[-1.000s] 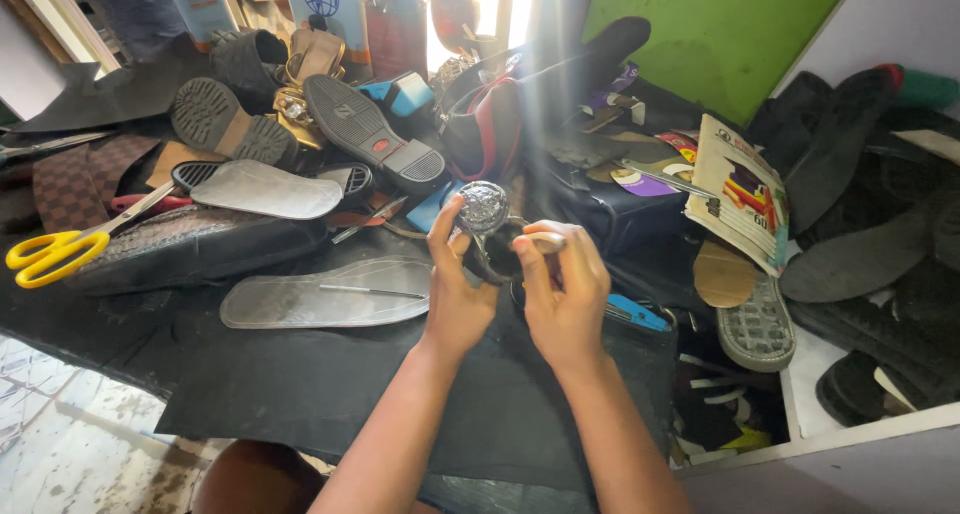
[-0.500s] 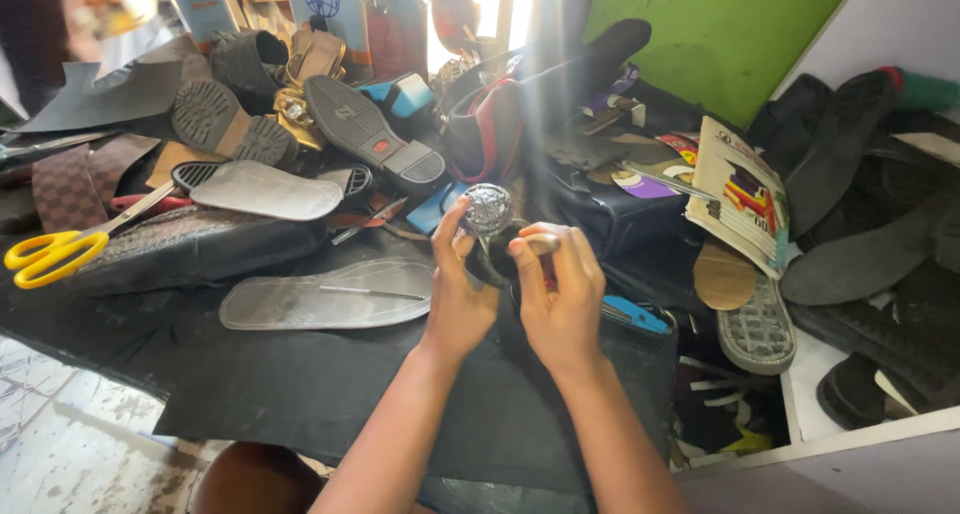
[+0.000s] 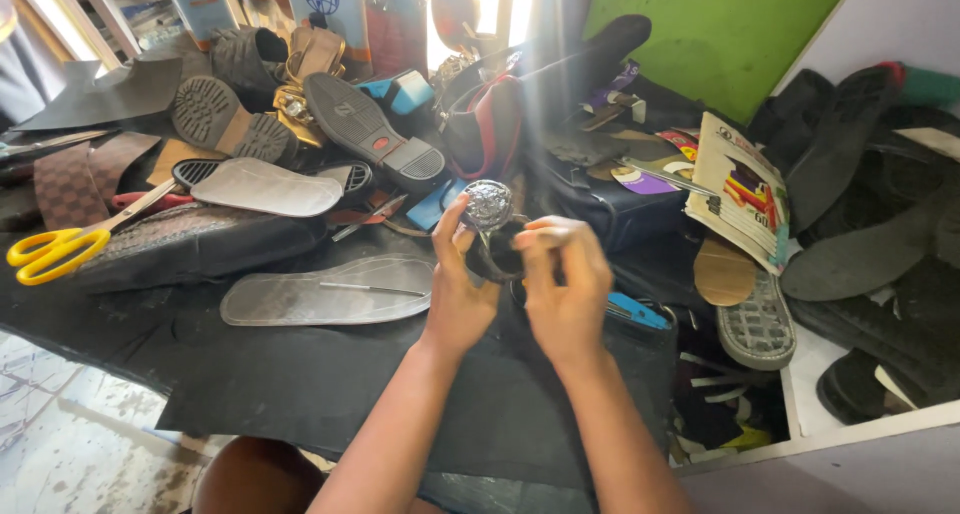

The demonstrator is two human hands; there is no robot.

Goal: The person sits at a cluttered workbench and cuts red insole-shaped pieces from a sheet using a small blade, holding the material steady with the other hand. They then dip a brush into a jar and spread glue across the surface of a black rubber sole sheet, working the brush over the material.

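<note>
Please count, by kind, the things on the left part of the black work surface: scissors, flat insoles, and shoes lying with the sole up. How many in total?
Scissors with yellow handles: 1
Flat insoles: 2, one clear grey, one pale grey
Shoes with the sole up: 2, one brown with a lug sole, one black
Total: 5

Both hands [image 3: 515,284] together, fingers [image 3: 545,239] curled

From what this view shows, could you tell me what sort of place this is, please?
Most likely a shoe-repair workbench: loose soles and worn shoes lie heaped on a black sheet, with yellow-handled scissors beside them. Both hands hold a small shiny dark piece.
</note>
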